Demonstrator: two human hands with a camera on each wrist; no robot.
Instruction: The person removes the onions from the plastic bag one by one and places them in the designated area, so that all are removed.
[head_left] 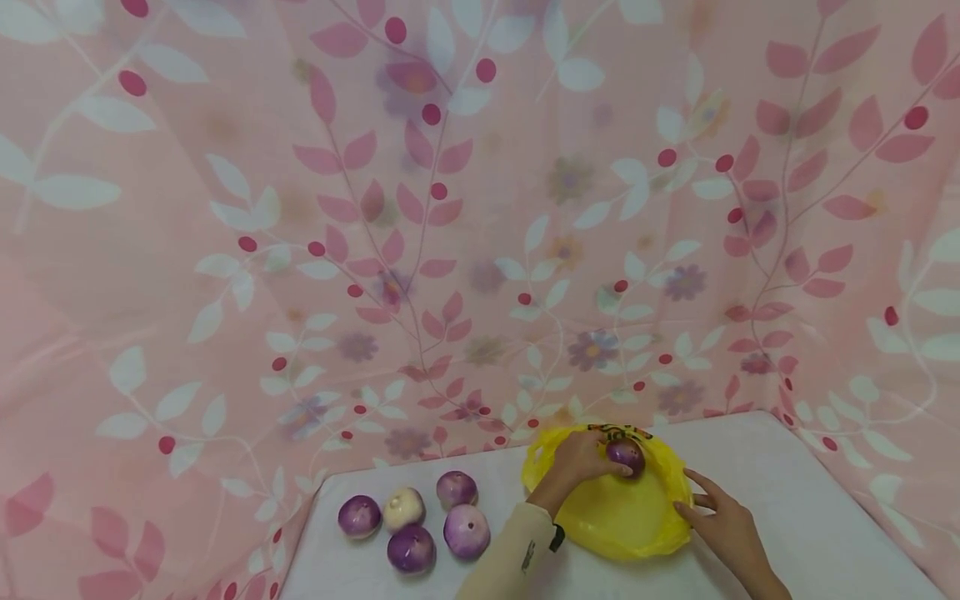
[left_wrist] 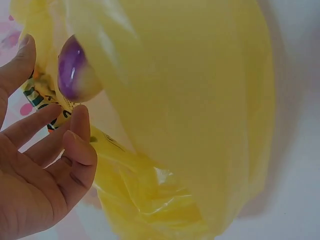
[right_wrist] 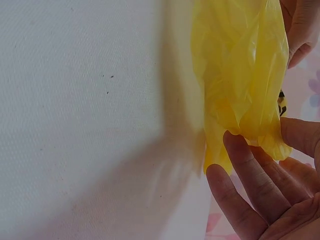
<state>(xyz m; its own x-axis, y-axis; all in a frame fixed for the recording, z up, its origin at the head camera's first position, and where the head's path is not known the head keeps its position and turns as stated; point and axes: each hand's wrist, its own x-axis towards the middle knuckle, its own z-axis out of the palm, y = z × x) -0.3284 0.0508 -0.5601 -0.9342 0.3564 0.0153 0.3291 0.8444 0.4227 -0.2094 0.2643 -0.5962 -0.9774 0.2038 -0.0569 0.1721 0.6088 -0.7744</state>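
Note:
A yellow plastic bag [head_left: 622,517] stands with its mouth spread on the white table. At its far side is a purple onion [head_left: 626,458], partly behind the bag's film in the left wrist view. My left hand [head_left: 581,458] reaches over the bag's left rim beside this onion. In the left wrist view, its thumb and fingers are spread, and the onion [left_wrist: 75,72] lies beyond the fingertips, apart from them. My right hand [head_left: 727,529] pinches the bag's right rim between thumb and fingers; the right wrist view shows the crumpled film [right_wrist: 250,90] there.
Left of the bag, several onions sit grouped on the white table [head_left: 810,500]: a pale one [head_left: 405,509] and purple ones, among them a dark purple onion [head_left: 412,548] in front. A pink floral curtain [head_left: 480,250] hangs behind the table and along its sides.

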